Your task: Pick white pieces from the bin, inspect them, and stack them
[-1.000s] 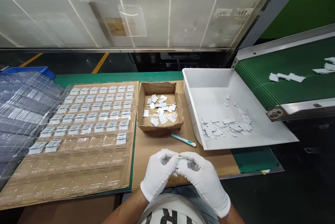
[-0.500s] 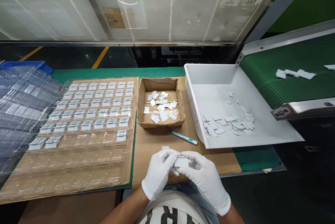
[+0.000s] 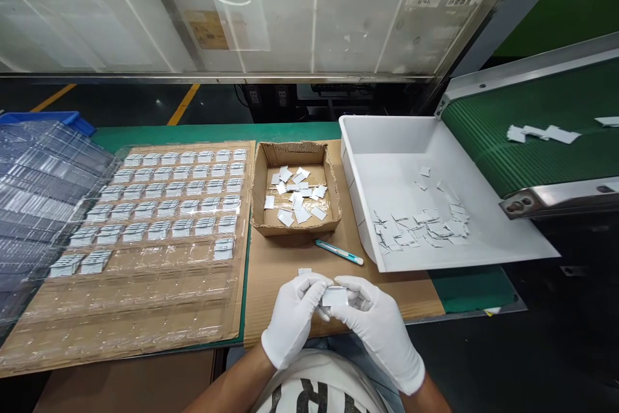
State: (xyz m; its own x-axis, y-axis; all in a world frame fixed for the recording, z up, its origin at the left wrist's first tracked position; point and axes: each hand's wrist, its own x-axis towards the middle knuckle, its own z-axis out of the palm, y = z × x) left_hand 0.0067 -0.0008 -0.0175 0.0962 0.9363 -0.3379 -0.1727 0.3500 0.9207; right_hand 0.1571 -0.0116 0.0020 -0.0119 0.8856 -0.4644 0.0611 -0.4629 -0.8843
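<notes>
Card [image 3: 334,297], a small white flat piece, sat pinched between both gloved hands at 6 o'clock, just above the bench edge. It looked light, thin and fairly stiff, likely easy to bend or drop, so best taken by its edges. Left hand [image 3: 293,317] was closed on its left edge; right hand [image 3: 374,323] gripped the right side. A second piece [image 3: 304,271] lay on the cardboard just beyond the fingers. At 12 o'clock stood a box [image 3: 296,189] of loose pieces, a cutter [image 3: 339,252] near it. At 9 o'clock a clear tray [image 3: 145,252] held rows of pieces; at 2 o'clock a white bin [image 3: 387,142] under a green belt [image 3: 532,136].
</notes>
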